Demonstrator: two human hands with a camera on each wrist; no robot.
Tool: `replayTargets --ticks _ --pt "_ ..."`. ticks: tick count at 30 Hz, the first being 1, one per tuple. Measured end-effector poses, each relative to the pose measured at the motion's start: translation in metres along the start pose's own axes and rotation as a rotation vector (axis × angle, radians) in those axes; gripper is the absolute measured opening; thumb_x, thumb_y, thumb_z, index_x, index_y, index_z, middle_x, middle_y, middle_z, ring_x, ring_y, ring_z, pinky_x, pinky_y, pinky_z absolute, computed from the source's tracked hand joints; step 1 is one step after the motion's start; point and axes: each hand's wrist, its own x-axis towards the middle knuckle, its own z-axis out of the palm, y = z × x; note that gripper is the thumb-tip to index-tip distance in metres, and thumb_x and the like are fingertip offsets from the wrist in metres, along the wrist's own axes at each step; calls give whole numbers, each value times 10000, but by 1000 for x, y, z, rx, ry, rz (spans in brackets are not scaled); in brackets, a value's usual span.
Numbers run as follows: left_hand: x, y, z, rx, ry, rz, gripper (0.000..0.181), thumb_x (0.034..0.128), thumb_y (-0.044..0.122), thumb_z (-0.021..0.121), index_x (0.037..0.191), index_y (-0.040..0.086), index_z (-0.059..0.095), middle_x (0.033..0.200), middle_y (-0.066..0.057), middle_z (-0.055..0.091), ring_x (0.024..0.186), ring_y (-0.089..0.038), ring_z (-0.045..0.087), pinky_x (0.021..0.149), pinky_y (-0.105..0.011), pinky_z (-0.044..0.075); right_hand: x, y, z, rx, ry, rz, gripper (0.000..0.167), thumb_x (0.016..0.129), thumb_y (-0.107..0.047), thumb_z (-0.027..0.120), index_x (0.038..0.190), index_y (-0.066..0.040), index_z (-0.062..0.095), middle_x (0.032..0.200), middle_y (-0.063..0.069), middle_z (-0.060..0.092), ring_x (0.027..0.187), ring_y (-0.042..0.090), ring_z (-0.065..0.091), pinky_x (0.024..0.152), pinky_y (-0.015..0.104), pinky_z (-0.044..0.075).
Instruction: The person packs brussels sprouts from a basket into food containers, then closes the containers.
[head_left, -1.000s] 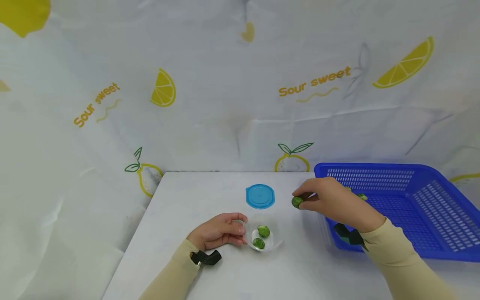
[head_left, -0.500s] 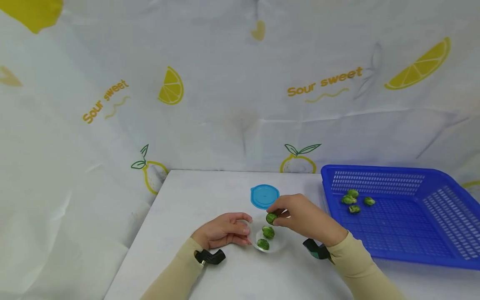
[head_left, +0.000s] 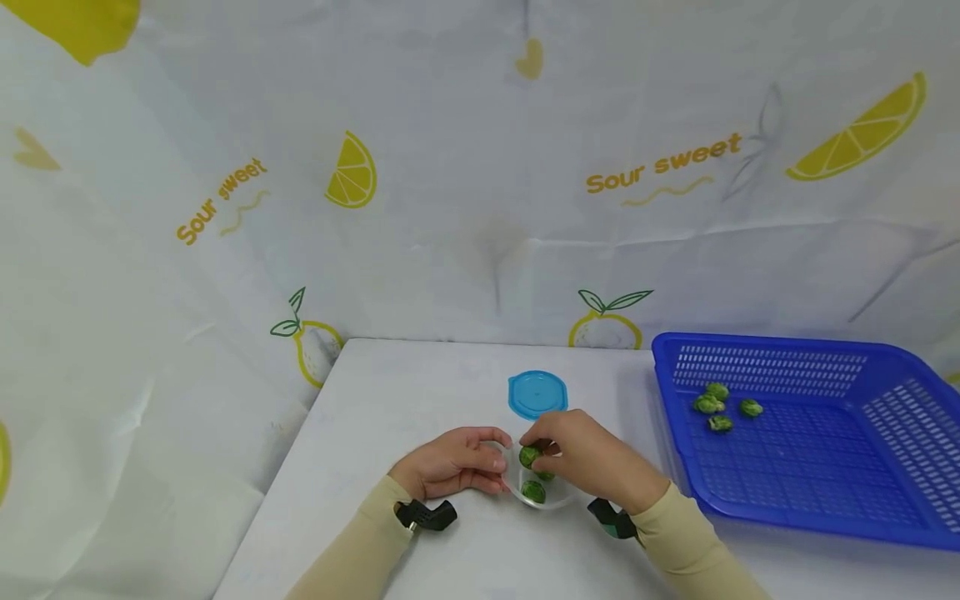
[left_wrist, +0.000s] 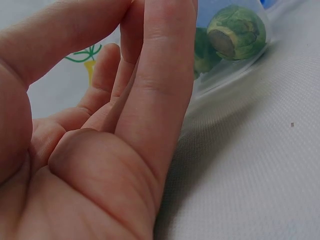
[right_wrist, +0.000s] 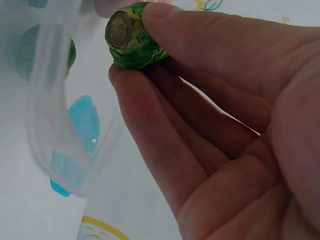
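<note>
Container 1: I have a clear, round plastic bowl (head_left: pixel 557 497) on the white table surface (head_left: pixel 420 385), in front of the person. Two leafy green Brussels sprouts (head_left: pixel 533 492) lie in it; one is near the front wall, and the other is partly covered by the right hand (head_left: pixel 592 460).

Container 2: I have a blue, rectangular basket of perforated plastic (head_left: pixel 810 471) to the right of the bowl, well apart from it. Four small green sprouts (head_left: pixel 707 404) lie on its floor, grouped in the left portion; three are close together and one is slightly to their right.

Beyond the bowl, a flat, round, translucent blue lid (head_left: pixel 537 394) lies on the table.

Left hand (head_left: pixel 456 464): I see its thumb and fingers curved about the left side of the bowl, holding it at the rim.

Right hand: I see thumb and fingertips clamped on a single round green Brussels sprout (head_left: pixel 529 456). The right wrist view shows its pale brown cut stem end exposed beside the thumb.

Position of the held sprout: over the bowl, between the two hands, near the left fingertips. I cannot tell whether it touches the sprouts below.
</note>
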Motion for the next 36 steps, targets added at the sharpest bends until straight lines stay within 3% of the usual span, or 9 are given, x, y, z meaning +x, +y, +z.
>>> replayTargets --ticks 16,22,29,36 --pt "21 7 13 32 -65 -17 350 1016 40 701 1328 102 557 947 -9 773 944 -195 812 856 -284 680 -16 6 -2 -76 64 5 222 935 -40 823 1156 -44 803 1082 49 799 972 177 733 860 356 655" --pt "13 1 4 37 -18 -15 333 1034 29 683 1332 87 546 933 -9 771 939 -188 816 847 -280 680 -21 -2 -13 -107 83 -33 223 956 -62 808 1178 -51 798 1102 54 798 977 191 734 859 330 646" --pt "1 -2 -3 36 8 -13 303 1065 27 637 1342 78 525 992 -32 755 944 -185 816 868 -276 676 -40 -4 -53 -145 81 -5 212 984 -109 796 1195 -118 792 1125 -30 782 1007 140 722 884 321 645" --pt "-2 -1 1 23 -20 -4 297 1067 58 648 1332 92 520 982 -30 760 935 -174 818 865 -267 675 -77 35 -112 -211 98 110 205 995 -101 775 1196 -133 802 1128 -33 785 980 104 719 832 323 650"
